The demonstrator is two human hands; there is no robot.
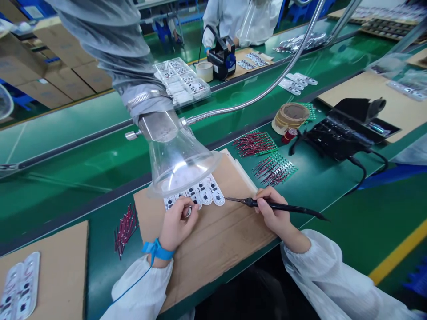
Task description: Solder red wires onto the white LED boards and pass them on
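Observation:
My right hand (274, 212) grips a black soldering iron (283, 207) like a pen, its tip pointing left at a strip of small white circuit boards (203, 194). That strip lies on a brown cardboard sheet (213, 240) under a clear fume-extraction funnel (178, 162). My left hand (176, 222) is curled at the strip's left end, fingers pinched on something small I cannot make out. A blue wrist strap (156, 250) circles my left wrist.
Red wire bundles (124, 229) lie left of the cardboard; green boards with red wires (263, 155) lie to the right. A black soldering station (347, 129) and tape roll (291, 116) stand at the right. Another person in white (233, 18) works across the green conveyor (83, 151).

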